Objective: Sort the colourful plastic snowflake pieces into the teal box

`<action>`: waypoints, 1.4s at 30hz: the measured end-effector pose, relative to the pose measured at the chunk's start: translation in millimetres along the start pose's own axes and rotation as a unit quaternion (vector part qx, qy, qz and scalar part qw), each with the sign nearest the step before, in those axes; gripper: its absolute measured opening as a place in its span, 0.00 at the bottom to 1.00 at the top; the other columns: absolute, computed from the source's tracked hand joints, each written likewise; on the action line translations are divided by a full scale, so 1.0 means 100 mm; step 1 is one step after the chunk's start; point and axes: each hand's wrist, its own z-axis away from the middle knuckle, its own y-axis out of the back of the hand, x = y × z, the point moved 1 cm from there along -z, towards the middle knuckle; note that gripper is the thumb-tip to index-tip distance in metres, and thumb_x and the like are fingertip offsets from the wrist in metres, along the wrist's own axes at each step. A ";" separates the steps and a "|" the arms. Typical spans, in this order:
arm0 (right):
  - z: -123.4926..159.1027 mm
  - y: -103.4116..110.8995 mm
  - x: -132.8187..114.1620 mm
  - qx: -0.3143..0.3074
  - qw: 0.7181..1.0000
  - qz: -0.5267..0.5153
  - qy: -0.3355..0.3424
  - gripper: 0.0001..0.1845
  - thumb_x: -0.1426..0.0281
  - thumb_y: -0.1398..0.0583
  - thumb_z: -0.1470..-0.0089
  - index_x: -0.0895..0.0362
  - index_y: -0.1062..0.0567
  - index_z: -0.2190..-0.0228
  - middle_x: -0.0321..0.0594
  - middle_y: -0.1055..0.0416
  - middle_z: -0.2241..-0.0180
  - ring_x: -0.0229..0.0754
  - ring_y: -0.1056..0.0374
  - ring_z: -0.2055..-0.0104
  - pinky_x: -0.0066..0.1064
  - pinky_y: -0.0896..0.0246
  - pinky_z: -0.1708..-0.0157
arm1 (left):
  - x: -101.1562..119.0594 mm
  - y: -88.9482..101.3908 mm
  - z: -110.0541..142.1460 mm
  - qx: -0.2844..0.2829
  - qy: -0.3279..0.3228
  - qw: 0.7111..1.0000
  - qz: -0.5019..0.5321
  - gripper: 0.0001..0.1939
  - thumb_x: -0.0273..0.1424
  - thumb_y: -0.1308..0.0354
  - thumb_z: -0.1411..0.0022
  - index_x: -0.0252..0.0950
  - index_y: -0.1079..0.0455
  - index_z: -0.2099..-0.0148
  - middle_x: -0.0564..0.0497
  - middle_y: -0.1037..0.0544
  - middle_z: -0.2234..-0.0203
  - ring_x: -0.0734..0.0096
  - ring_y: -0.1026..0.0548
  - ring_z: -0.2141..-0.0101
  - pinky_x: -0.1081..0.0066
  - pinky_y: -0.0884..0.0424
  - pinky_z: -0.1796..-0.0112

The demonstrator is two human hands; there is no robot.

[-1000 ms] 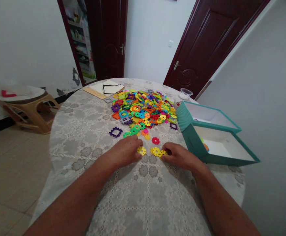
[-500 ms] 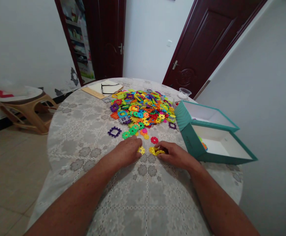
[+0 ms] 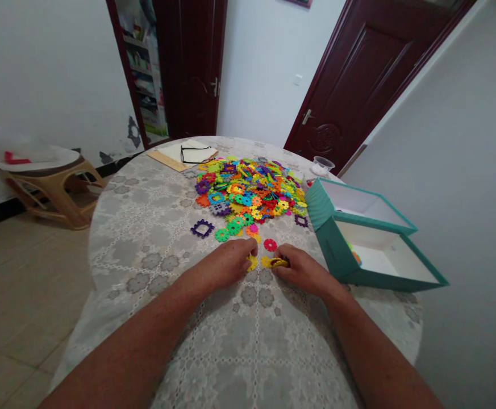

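Both my hands rest on the lace-covered round table (image 3: 154, 238), fingers curled toward each other. My left hand (image 3: 229, 263) pinches a yellow flower-shaped plastic piece (image 3: 253, 263). My right hand (image 3: 299, 270) grips other yellow pieces (image 3: 273, 262) joined together, close to the left one. A red flower piece (image 3: 270, 245) lies just beyond my fingers. Behind it spreads a big pile of colourful interlocking pieces (image 3: 250, 190), with a purple square frame (image 3: 202, 228) and green flower pieces (image 3: 230, 229) lying loose in front.
A teal box (image 3: 337, 250) and its lid (image 3: 316, 204), both white inside, stand at the right. Glasses on a cloth (image 3: 194, 153) and a clear cup (image 3: 323, 165) lie at the far edge. A wooden stool (image 3: 51, 190) stands on the floor to the left. Dark doors behind.
My hands have drawn closer together. The yellow pieces that lay flat on the table are now lifted in my fingers and brought toward each other.
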 end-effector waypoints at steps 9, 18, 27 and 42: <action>0.03 -0.07 -0.18 0.015 0.993 -0.112 0.039 0.09 0.66 0.40 0.37 0.53 0.25 0.56 0.37 0.24 0.60 0.43 0.30 0.59 0.32 0.40 0.60 | 0.11 0.04 -0.01 0.043 -0.021 0.998 0.045 0.01 0.30 0.43 0.33 0.40 0.32 0.58 0.51 0.21 0.64 0.67 0.26 0.65 0.69 0.36 0.65; 0.09 -0.04 -0.29 0.077 0.993 -0.046 0.073 0.09 0.62 0.43 0.33 0.52 0.26 0.63 0.40 0.26 0.65 0.45 0.32 0.62 0.35 0.39 0.62 | 0.15 0.12 0.03 0.060 -0.065 0.993 0.072 0.04 0.32 0.43 0.31 0.39 0.29 0.58 0.51 0.21 0.64 0.67 0.25 0.63 0.68 0.30 0.61; 0.34 0.76 0.37 0.456 0.859 0.216 -0.084 0.14 0.61 0.46 0.36 0.55 0.25 0.59 0.50 0.25 0.61 0.55 0.30 0.56 0.42 0.37 0.54 | -0.49 0.49 0.12 0.194 0.166 0.948 -0.189 0.13 0.33 0.42 0.33 0.36 0.27 0.47 0.39 0.23 0.50 0.51 0.27 0.48 0.57 0.31 0.45; 0.54 0.94 0.98 0.431 0.832 0.265 -0.228 0.25 0.62 0.47 0.38 0.61 0.25 0.46 0.57 0.23 0.58 0.61 0.28 0.56 0.46 0.36 0.57 | -0.64 0.50 0.14 0.089 0.213 0.939 -0.256 0.15 0.33 0.44 0.33 0.36 0.25 0.48 0.37 0.24 0.51 0.49 0.26 0.51 0.59 0.29 0.50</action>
